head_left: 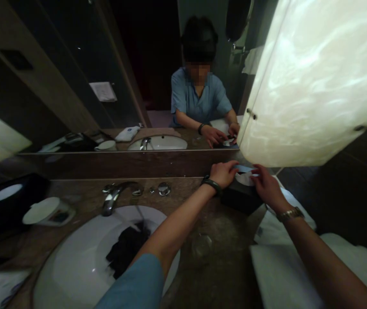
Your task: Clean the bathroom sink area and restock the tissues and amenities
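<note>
A black tissue box [239, 198] stands at the back right of the brown counter [222, 266], under a large lit wall lamp. My left hand [224, 173] reaches over the counter and its curled fingers pinch a light blue and white piece [244, 168] on top of the box. My right hand [265, 183] grips the same piece from the right side, fingers closed. The left wrist wears a dark band, the right wrist a metal watch.
A white sink [83, 262] with a dark cloth [125, 249] in it and a chrome tap [111, 198] sits front left. A white cup [41, 210] on a dark tray stands left. Folded white towels [286, 266] lie right. A mirror [138, 86] shows my reflection.
</note>
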A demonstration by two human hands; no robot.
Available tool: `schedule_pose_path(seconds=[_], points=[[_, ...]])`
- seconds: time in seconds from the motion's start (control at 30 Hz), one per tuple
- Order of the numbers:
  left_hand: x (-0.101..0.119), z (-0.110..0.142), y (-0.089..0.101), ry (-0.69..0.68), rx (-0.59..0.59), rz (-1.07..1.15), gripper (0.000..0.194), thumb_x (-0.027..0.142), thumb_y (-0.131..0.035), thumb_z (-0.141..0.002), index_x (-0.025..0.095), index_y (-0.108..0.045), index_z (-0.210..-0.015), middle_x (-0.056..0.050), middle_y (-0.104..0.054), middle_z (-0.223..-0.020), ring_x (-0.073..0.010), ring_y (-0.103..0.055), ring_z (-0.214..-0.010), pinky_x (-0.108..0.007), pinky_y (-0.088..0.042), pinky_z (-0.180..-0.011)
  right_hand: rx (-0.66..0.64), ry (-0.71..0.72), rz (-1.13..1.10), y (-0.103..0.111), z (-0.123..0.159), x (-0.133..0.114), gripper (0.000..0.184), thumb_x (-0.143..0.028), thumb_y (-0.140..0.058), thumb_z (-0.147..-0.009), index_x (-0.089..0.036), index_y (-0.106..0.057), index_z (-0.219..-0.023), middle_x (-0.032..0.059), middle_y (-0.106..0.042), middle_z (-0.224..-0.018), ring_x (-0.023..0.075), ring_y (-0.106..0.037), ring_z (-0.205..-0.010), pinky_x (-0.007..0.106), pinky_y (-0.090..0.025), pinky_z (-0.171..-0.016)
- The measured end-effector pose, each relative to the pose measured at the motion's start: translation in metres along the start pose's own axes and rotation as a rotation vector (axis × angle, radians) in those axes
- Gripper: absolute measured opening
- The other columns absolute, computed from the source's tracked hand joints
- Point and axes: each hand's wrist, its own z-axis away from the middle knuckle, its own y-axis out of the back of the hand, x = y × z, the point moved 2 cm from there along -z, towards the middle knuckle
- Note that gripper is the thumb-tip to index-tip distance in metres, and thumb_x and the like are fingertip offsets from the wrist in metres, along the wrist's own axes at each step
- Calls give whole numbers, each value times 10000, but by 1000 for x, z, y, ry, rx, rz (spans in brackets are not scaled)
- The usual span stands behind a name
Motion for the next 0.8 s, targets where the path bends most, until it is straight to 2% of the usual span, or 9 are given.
schedule_pose_path(seconds=[0.1,0.17,0.3,0.37,0.4,0.47,0.57,0.7,0.8], points=[[-39,75,68,85,221,68,345,276,-506,-934,207,-587,-1262,-17,-742,-1027,-165,-643,-956,-279,-463,-894,166,145,17,27,31,-19,491,-473,-496,-860,-164,-559,-1236,191,-667,-1146,316,-645,-1052,511,-494,-920],[-77,161,120,209,381,57,324,301,-511,-907,221,-633,-1196,-10,-738,-1066,-161,-634,-1010,-277,-455,-945,110,205,0,36,60,-23,459,-504,-542,-840,-271,-595,-1232,160,-659,-1195,313,-645,-1070,502,-505,-900],[-137,398,198,718,599,-100,448,437,-465,-825,110,-656,-1064,-169,-716,-1100,-292,-659,-1002,-461,-488,-967,-155,277,-220,15,125,-31,358,-518,-604,-791,-425,-663,-1132,75,-709,-1154,310,-683,-1014,540,-526,-910],[-151,517,217,950,678,-179,522,465,-477,-761,56,-642,-1039,-251,-700,-1046,-387,-657,-971,-576,-483,-923,-306,284,-333,-10,152,-62,298,-527,-633,-771,-418,-714,-1036,68,-747,-1051,309,-713,-930,515,-582,-834],[-156,569,221,1113,677,-242,545,486,-462,-757,79,-629,-1079,-230,-698,-1053,-377,-662,-967,-548,-508,-896,-418,278,-393,-26,163,-87,281,-528,-641,-768,-401,-732,-1001,70,-760,-990,296,-724,-868,475,-608,-771],[-162,650,222,1273,632,-362,556,488,-408,-776,106,-611,-1126,-216,-677,-1104,-371,-655,-991,-530,-506,-910,-707,260,-491,-69,182,-149,261,-515,-613,-805,-356,-750,-960,70,-766,-876,258,-724,-768,390,-620,-683],[-175,710,223,1268,654,-496,576,457,-379,-799,65,-592,-1163,-233,-638,-1184,-378,-605,-1105,-514,-459,-1004,-971,220,-559,-159,204,-235,311,-519,-541,-848,-291,-750,-885,82,-764,-851,255,-719,-783,375,-611,-719],[-226,726,240,1177,753,-490,680,489,-424,-830,11,-500,-1308,-232,-538,-1352,-365,-493,-1268,-493,-385,-1108,-754,80,-465,-324,236,-285,511,-612,-504,-732,-240,-727,-1004,141,-744,-1094,365,-688,-1051,545,-541,-948],[-278,733,257,1172,740,-422,794,488,-538,-794,3,-394,-1406,-227,-455,-1462,-349,-405,-1370,-470,-334,-1157,-537,-102,-180,-440,271,-304,677,-668,-390,-704,-196,-697,-1079,199,-739,-995,449,-683,-1006,654,-506,-920]])
